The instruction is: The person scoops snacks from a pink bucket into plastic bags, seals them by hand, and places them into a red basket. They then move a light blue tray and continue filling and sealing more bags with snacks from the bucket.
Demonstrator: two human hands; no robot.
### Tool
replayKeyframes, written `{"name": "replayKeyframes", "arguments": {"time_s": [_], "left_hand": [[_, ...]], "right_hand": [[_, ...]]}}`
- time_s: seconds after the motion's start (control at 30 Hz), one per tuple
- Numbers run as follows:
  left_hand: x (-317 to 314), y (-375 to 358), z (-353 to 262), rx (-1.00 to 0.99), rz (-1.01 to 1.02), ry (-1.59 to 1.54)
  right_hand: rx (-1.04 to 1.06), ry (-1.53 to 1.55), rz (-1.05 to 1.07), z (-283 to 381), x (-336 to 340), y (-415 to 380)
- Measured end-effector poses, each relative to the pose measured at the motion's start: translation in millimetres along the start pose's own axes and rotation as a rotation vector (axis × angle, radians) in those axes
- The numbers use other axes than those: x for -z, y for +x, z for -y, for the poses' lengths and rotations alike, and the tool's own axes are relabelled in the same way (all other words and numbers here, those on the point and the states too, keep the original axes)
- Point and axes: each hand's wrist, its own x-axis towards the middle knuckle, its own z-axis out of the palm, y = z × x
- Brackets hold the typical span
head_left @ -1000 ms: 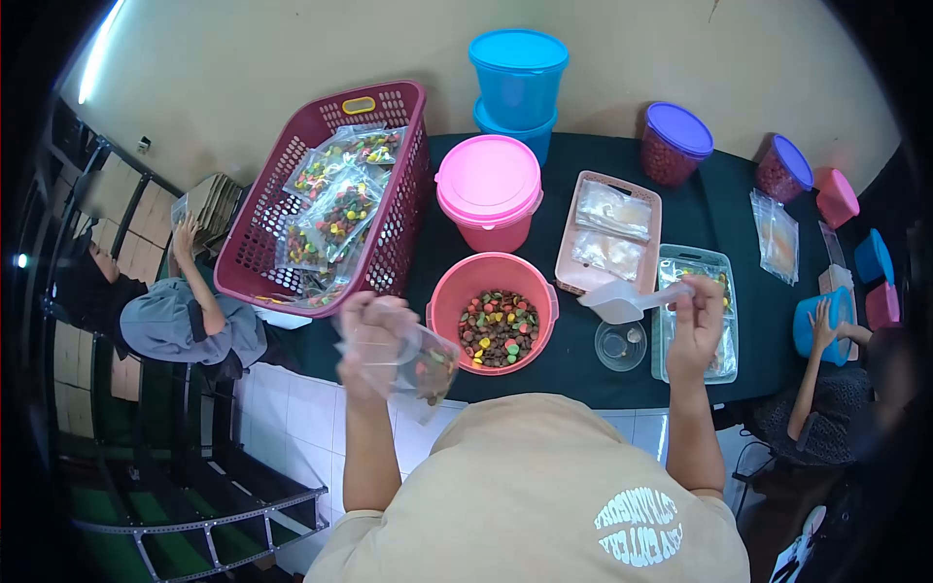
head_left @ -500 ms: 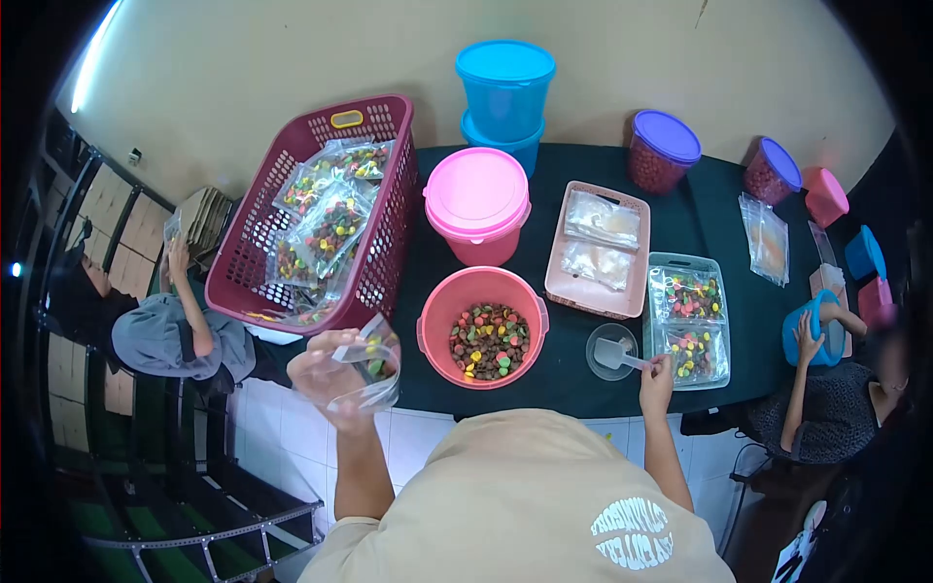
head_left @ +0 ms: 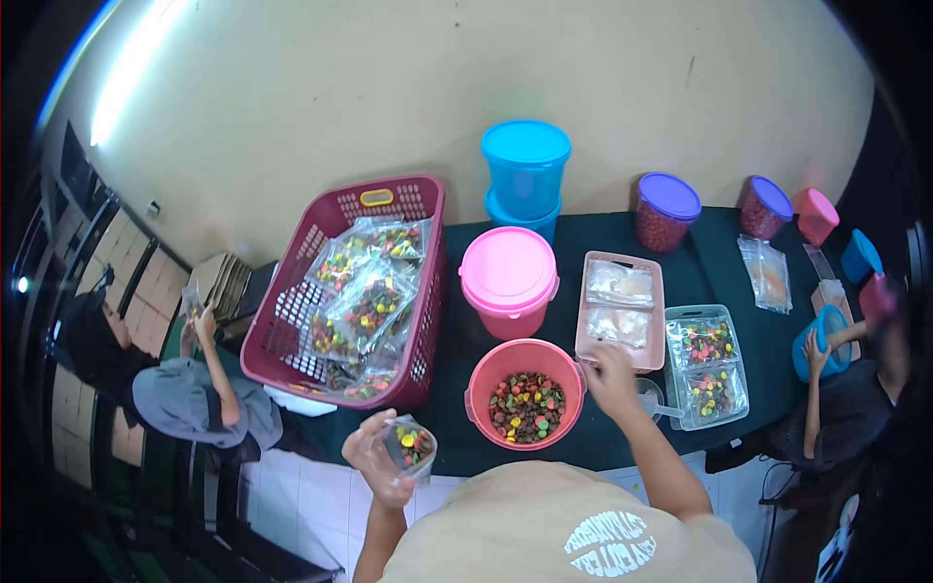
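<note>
My left hand [head_left: 382, 457] is wrapped round a clear plastic bag [head_left: 413, 446] with some coloured candies in the bottom, left of the pink bowl. The pink bowl [head_left: 478, 394] holds a mix of brown and coloured candies. My right hand [head_left: 608, 377] is between the bowl and the pink tray [head_left: 652, 321], its fingers closed near the tray's front left corner; what they hold, if anything, is too small to tell. A clear scoop [head_left: 665, 410] rests by a small round container [head_left: 649, 392], partly behind my right forearm.
A maroon basket [head_left: 435, 321] holds several filled bags. Lidded tubs in pink [head_left: 509, 282], blue [head_left: 526, 170] and purple [head_left: 668, 212] stand further back. A clear tray [head_left: 743, 384] with filled bags is at right. One person [head_left: 199, 398] works at left, another [head_left: 846, 418] at right.
My right hand has let go of the scoop and moved left, to beside the bowl. The bag in my left hand is lower and its candies show more clearly. The camera view has tilted up.
</note>
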Motion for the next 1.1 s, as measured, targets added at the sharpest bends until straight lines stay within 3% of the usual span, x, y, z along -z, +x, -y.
{"name": "replayKeyframes", "arguments": {"time_s": [0.07,0.1,0.17,0.23,0.3,0.5,0.7,0.83,1.1], "left_hand": [[4.0,-0.2,0.9,0.043,0.036,-0.056],[7.2,0.0,1.7,0.038,0.046,-0.066],[14.8,2.3,2.4,0.090,0.106,-0.087],[24.3,0.6,5.8,0.118,0.137,-0.101],[36.0,-4.6,12.9,0.161,0.156,-0.125],[63.0,-7.6,28.6,0.257,0.232,-0.148],[61.5,3.7,48.1,0.225,0.361,-0.193],[47.1,16.4,60.1,0.192,0.501,-0.287],[24.9,18.4,67.4,0.148,0.585,-0.512]], "right_hand": [[0.273,0.000,0.035,18.2,-43.0,54.0],[0.260,-0.169,0.068,23.6,-67.8,74.8],[0.290,-0.210,0.034,12.7,-108.4,100.9],[0.279,-0.425,0.151,12.6,-124.8,115.4],[0.229,-0.426,0.171,11.5,-131.0,115.4],[0.226,-0.357,0.050,59.4,-72.7,45.0],[0.136,-0.284,0.168,98.0,-32.7,-63.5],[0.043,-0.279,0.180,101.5,-35.5,-96.0],[-0.053,-0.291,0.111,104.8,-49.5,-115.0]]}}
